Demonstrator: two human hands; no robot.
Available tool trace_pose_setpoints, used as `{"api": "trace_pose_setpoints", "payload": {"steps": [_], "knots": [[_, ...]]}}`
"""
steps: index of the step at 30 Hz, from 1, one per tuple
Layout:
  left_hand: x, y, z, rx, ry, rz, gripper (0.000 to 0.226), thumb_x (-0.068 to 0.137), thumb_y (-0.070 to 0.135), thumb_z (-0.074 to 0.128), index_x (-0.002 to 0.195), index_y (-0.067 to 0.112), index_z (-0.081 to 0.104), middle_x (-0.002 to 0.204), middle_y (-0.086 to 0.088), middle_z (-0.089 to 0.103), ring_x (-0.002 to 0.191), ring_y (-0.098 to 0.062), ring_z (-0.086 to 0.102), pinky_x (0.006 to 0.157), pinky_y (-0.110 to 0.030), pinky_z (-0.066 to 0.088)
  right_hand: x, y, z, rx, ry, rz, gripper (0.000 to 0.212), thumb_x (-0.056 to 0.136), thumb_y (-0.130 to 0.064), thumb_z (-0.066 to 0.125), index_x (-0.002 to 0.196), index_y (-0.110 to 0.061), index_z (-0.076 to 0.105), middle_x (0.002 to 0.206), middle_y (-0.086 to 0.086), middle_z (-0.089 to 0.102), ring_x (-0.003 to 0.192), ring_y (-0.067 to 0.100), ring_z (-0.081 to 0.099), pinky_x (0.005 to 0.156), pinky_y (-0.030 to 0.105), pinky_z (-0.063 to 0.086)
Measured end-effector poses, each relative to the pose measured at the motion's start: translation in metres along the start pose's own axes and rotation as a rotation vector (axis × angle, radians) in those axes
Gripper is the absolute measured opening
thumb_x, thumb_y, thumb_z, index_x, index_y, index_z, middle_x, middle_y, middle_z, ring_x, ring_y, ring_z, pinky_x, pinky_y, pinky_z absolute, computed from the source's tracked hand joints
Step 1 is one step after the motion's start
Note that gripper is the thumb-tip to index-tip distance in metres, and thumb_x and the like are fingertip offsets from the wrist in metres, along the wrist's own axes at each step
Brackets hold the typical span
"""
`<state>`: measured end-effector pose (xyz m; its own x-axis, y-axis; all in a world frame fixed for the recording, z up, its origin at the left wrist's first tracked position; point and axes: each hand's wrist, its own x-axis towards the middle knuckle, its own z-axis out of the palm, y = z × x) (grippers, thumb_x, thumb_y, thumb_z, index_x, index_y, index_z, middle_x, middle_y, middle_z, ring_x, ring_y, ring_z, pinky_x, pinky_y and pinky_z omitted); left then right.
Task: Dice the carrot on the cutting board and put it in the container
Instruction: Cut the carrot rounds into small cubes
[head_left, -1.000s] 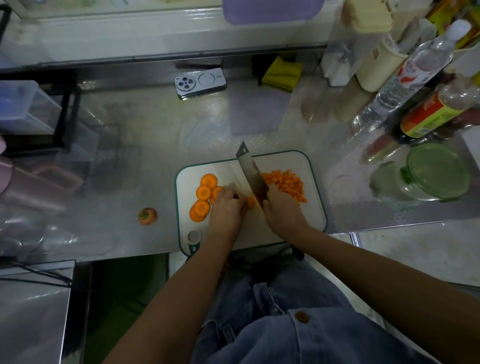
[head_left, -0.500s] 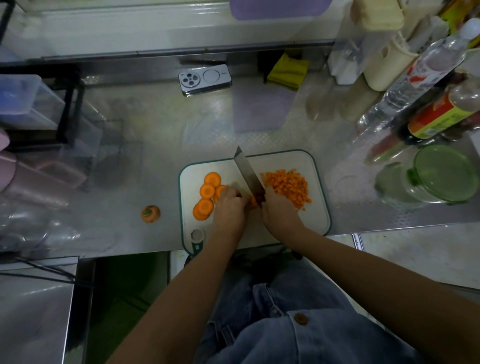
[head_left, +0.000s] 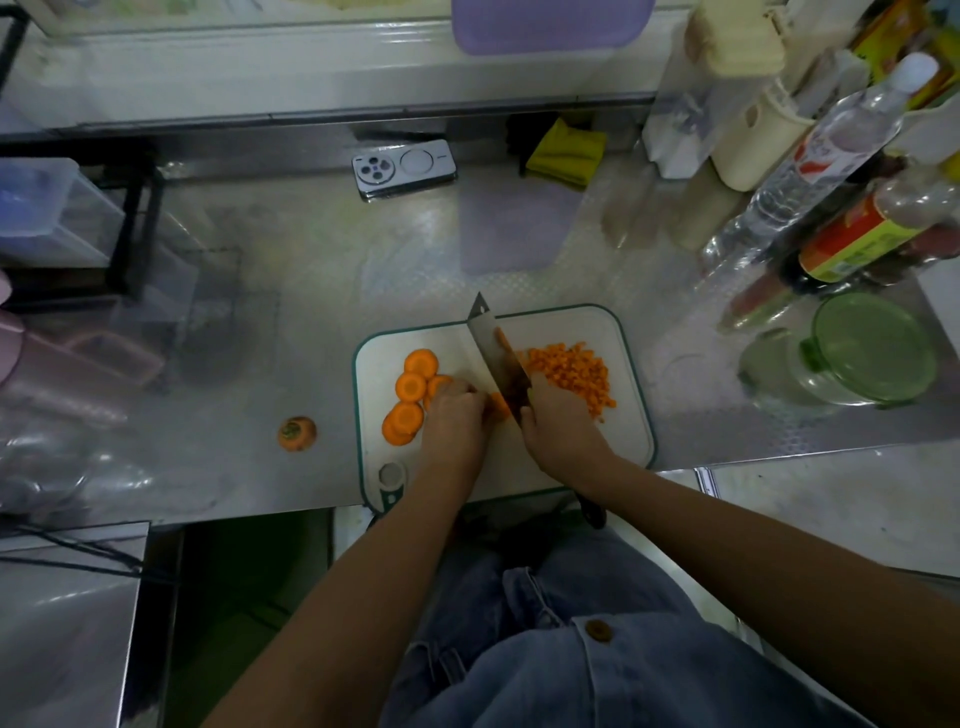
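Mid-dice, both grips busy on the board

The grip of our right hand (head_left: 558, 434) is closed round the handle of the knife (head_left: 501, 364). Our left hand (head_left: 454, 415) pins a carrot piece (head_left: 497, 404) against the blade on the cutting board (head_left: 623, 338). Carrot is stiff, light and slick once cut (rounds roll), so we'd hold it flat with the tips tucked. The slices (head_left: 410, 387) lie to the left and the dice (head_left: 571, 371) to the right. The container (head_left: 872, 348) stands well apart on the surface. The labels on the bottles (head_left: 857, 234) are too blurred to read.
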<state>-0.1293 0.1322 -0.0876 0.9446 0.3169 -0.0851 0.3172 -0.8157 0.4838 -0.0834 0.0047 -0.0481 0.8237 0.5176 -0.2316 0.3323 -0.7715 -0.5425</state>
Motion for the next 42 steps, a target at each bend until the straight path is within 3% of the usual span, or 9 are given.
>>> {"api": "trace_pose_setpoints", "payload": {"steps": [6,13,16,22,27,30,32,37,42], "knots": [[0.0,-0.001,0.0,0.033,-0.009,0.011,0.021,0.09,0.022,0.061,0.085,0.006,0.075,0.089,-0.014,0.061,0.085,-0.027,0.053,0.069,-0.028,0.03,0.001,-0.001,-0.006,0.003,0.053,0.0,0.015,0.095,-0.01,0.046,0.107,-0.002,0.049,0.086,0.01,0.059,0.08,0.029,0.058,0.061,0.032,0.034],[0.002,-0.001,0.006,0.102,-0.039,0.011,0.005,0.07,0.002,0.074,0.066,0.005,0.073,0.072,-0.015,0.061,0.068,-0.031,0.057,0.057,-0.029,0.031,-0.005,-0.002,0.003,-0.045,-0.05,0.051,0.018,0.094,-0.008,0.044,0.111,-0.004,0.047,0.097,0.016,0.062,0.088,0.034,0.06,0.067,0.036,0.041],[0.003,-0.004,0.01,0.077,-0.041,0.02,0.007,0.067,0.0,0.074,0.067,0.007,0.074,0.073,-0.013,0.063,0.069,-0.03,0.058,0.056,-0.03,0.037,-0.005,-0.003,0.004,-0.041,-0.055,0.057,0.02,0.094,-0.006,0.044,0.113,-0.003,0.046,0.099,0.017,0.062,0.09,0.034,0.06,0.065,0.033,0.037],[0.003,-0.005,0.014,0.017,-0.046,0.028,0.003,0.072,0.005,0.073,0.074,0.004,0.075,0.081,-0.016,0.066,0.075,-0.032,0.06,0.062,-0.036,0.049,-0.001,-0.006,0.012,-0.004,-0.051,0.094,0.017,0.092,-0.005,0.045,0.109,-0.005,0.047,0.097,0.016,0.062,0.088,0.036,0.06,0.069,0.042,0.046],[-0.002,0.0,0.007,0.032,-0.031,0.044,0.011,0.071,0.007,0.077,0.064,0.002,0.07,0.072,-0.018,0.062,0.068,-0.033,0.057,0.058,-0.028,0.033,0.005,0.002,0.013,0.007,-0.028,0.064,0.021,0.094,-0.007,0.045,0.114,0.0,0.048,0.098,0.02,0.062,0.09,0.036,0.059,0.067,0.036,0.037],[-0.004,-0.002,0.004,0.054,-0.002,0.069,0.019,0.079,0.016,0.071,0.065,0.004,0.068,0.073,-0.016,0.059,0.07,-0.031,0.055,0.06,-0.03,0.032,0.005,0.003,0.007,0.029,0.013,0.038,0.034,0.094,-0.008,0.047,0.126,0.002,0.044,0.096,0.019,0.062,0.088,0.035,0.06,0.071,0.04,0.042],[-0.006,-0.003,0.003,0.06,0.021,0.076,0.023,0.082,0.019,0.07,0.064,0.005,0.066,0.072,-0.014,0.057,0.07,-0.028,0.054,0.059,-0.029,0.032,0.005,0.002,0.003,0.021,0.025,0.026,0.029,0.094,-0.009,0.047,0.121,0.002,0.046,0.096,0.021,0.062,0.088,0.037,0.06,0.072,0.042,0.044],[-0.008,-0.009,0.002,0.064,0.039,0.07,0.013,0.077,0.014,0.073,0.068,0.007,0.067,0.072,-0.012,0.057,0.067,-0.027,0.054,0.056,-0.028,0.033,0.004,-0.001,-0.004,-0.005,0.006,-0.01,0.023,0.094,-0.011,0.046,0.114,0.0,0.047,0.094,0.019,0.062,0.085,0.035,0.06,0.065,0.035,0.037],[-0.005,-0.01,0.003,0.045,0.006,0.053,0.005,0.074,0.005,0.069,0.072,0.008,0.073,0.077,-0.012,0.062,0.07,-0.027,0.058,0.054,-0.027,0.032,-0.002,-0.007,-0.002,-0.029,-0.081,0.02,0.02,0.095,-0.01,0.044,0.113,-0.003,0.047,0.098,0.017,0.062,0.089,0.033,0.06,0.068,0.038,0.044]]}}
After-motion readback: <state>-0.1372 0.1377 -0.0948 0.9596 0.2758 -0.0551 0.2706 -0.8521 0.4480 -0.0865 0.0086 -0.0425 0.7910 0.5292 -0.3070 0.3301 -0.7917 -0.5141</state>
